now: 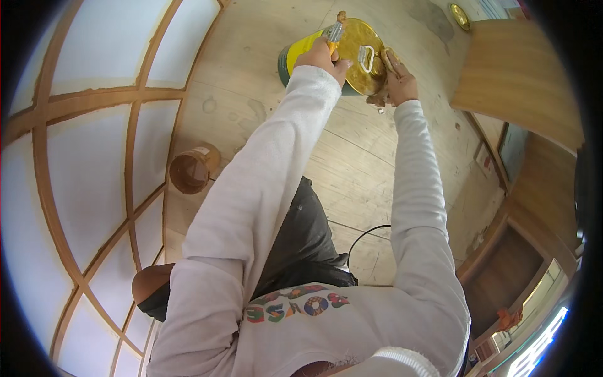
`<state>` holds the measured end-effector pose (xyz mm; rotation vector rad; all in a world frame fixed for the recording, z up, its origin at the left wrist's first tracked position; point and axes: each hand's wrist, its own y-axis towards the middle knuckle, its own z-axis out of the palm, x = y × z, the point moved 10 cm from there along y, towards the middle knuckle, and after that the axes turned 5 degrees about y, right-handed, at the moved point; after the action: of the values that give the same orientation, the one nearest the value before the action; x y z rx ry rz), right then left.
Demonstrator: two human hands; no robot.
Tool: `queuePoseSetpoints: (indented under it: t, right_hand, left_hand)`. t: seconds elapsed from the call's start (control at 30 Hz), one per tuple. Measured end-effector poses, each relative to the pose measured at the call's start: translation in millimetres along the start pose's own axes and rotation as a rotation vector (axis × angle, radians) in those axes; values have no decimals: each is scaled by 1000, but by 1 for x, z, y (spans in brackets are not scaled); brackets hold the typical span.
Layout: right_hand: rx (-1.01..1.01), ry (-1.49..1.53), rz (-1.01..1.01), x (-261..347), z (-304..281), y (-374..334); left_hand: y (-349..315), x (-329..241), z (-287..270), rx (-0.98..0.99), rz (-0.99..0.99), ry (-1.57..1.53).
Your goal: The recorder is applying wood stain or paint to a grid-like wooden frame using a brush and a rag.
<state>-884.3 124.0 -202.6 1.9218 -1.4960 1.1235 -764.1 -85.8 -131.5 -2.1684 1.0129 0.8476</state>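
A metal can [306, 47], green and yellow on its side, is at the top of the head view, its gold end [355, 39] turned up toward me with a pale carry handle [366, 60] on it. My left hand [320, 61] is closed around a paintbrush [336, 34] with a yellow handle, a metal ferrule and brown-tipped bristles pointing away from me; it overlaps the can's left part. At the can's right edge, my right hand [401, 83] grips the rim, fingers on the far side and thumb nearer me. Brownish stains mark its fingers.
A brown plastic tub [190, 171] rests on the wooden floor [352, 138] at left, beside wood-framed white panels [88, 151]. A round gold lid [460, 17] lies at the upper right near wooden cabinets [515, 75]. A black cable [364, 234] curves beside my leg.
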Motion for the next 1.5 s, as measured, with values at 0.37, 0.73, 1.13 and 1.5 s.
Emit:
queuePoseSetpoints:
  t: [0.37,0.73,1.13,1.5]
  right_hand:
    - [-142,44,-54,9,-5,-10]
    - [-95,-216,-219,30,4,-5]
    - [-35,-203,-66,52,18,-21]
    - [6,-498,-311,97,59,-29]
  left_hand:
    - [3,8,-1,125,-63,71]
    - [6,4,1,130,-12,75]
    - [3,17,-5,41,1,-38]
    - [-6,106,-20,-17,-185,-249]
